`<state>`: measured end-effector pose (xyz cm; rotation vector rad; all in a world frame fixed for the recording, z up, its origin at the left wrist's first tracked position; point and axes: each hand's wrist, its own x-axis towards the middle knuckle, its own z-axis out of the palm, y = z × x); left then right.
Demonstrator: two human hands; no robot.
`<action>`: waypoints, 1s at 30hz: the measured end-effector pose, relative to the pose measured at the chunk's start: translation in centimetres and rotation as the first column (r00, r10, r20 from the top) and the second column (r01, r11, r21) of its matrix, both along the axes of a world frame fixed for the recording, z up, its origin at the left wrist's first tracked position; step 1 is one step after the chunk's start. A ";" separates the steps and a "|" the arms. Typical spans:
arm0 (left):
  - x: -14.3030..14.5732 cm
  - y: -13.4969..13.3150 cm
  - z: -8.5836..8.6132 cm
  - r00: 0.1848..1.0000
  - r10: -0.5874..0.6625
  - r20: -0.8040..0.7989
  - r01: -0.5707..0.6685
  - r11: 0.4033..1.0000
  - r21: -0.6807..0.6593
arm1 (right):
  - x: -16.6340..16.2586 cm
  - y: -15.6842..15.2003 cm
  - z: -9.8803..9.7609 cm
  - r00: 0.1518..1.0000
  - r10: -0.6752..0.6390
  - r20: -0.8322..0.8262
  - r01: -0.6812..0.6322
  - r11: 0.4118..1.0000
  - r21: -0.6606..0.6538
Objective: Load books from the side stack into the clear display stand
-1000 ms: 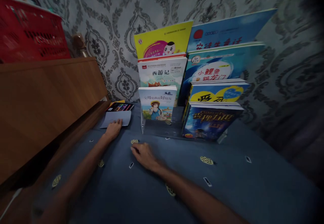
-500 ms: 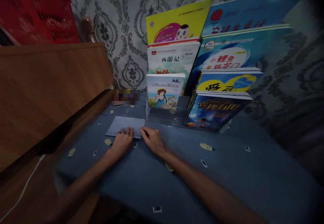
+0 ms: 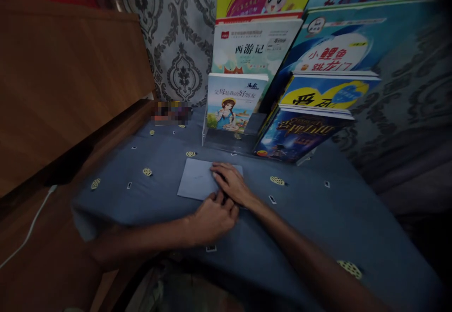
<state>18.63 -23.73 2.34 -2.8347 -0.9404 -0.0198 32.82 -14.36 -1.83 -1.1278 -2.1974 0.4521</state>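
Books in rack; grey paper outside, on tabletop. Right hand: grip open, atop paper. Left hand: grip cannot be told.

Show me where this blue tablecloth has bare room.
Bare tablecloth lies between the clear rack and right arm, and left of the pale booklet. Crowded: the rack, holding books, and around the left hand and right hand.
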 end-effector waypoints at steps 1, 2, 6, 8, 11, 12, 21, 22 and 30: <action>-0.2 0.2 0.0 1.000 -0.011 0.028 0.012 1.000 -0.023 | 0.4 -0.2 -0.2 1.000 -0.005 -0.003 0.005 1.000 0.008; -0.5 0.5 0.0 0.999 -0.009 0.050 0.012 0.999 -0.042 | 0.6 -0.5 -0.4 1.000 -0.012 -0.002 0.012 1.000 0.014; -3.2 3.2 -0.3 0.988 0.132 0.078 -0.129 0.991 -0.042 | 0.8 -1.0 -0.6 0.996 -0.054 0.076 0.050 0.998 0.048; -5.0 4.7 -0.5 0.960 0.265 0.093 -0.264 0.964 -0.024 | 0.6 -1.1 -0.4 0.984 -0.088 0.152 0.078 0.994 0.072; -7.3 6.3 -0.8 0.896 0.425 0.124 -0.424 0.905 -0.040 | 0.3 -1.3 0.1 0.957 -0.128 0.260 0.107 0.990 0.094; -7.7 6.6 -0.9 0.882 0.454 0.128 -0.451 0.891 -0.053 | 0.3 -1.4 0.3 0.948 -0.137 0.287 0.113 0.989 0.097; -5.1 5.7 -1.3 0.890 0.447 0.088 -0.436 0.892 -0.122 | 2.8 -3.1 1.2 0.916 -0.181 0.359 0.158 0.983 0.092; -4.5 5.7 -1.2 0.898 0.433 0.084 -0.421 0.898 -0.124 | 3.5 -3.3 1.1 0.915 -0.189 0.356 0.167 0.982 0.090; 0.7 6.0 -0.3 0.942 0.331 0.063 -0.320 0.937 -0.137 | 9.4 -4.2 0.2 0.932 -0.236 0.273 0.223 0.972 0.079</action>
